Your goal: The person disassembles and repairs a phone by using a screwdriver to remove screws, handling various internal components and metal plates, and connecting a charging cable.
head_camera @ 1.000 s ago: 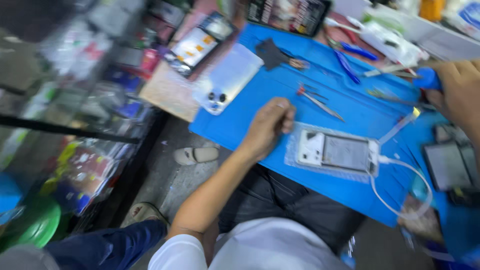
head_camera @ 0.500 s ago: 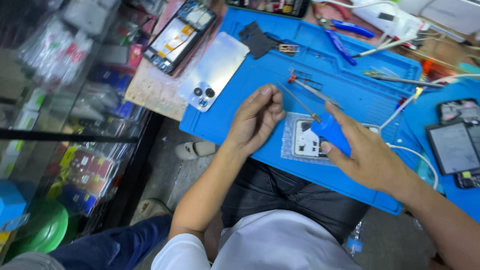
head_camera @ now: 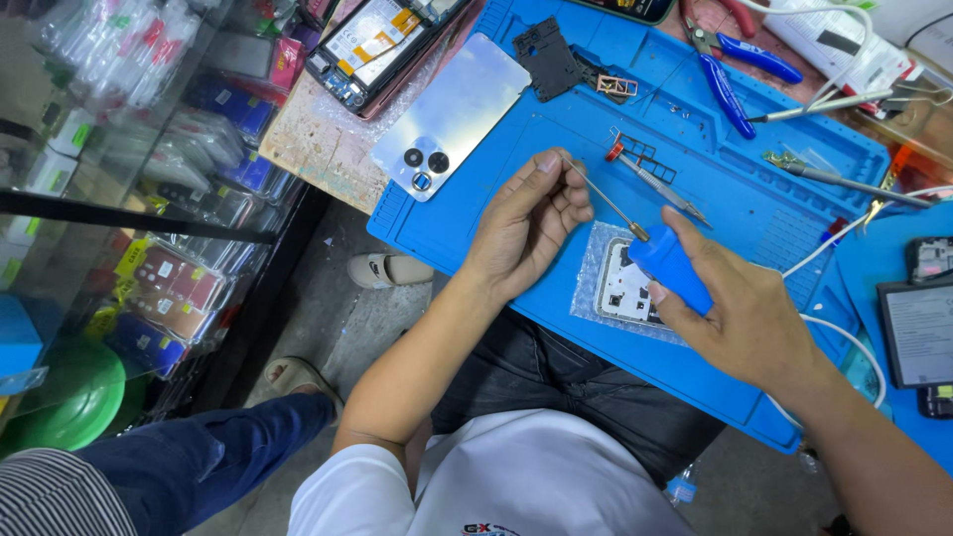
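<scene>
Both hands now meet mid-frame: the right hand (head_camera: 745, 318), away at the right edge a second ago, grips a blue-handled soldering iron (head_camera: 667, 266) over the phone frame (head_camera: 620, 288); the left hand (head_camera: 526, 223) pinches its tip.

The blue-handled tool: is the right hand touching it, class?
Touching. The head view shows the right hand wrapped around the blue-handled tool, its fingers pressed on the handle, with the metal tip reaching toward the left hand.
</scene>
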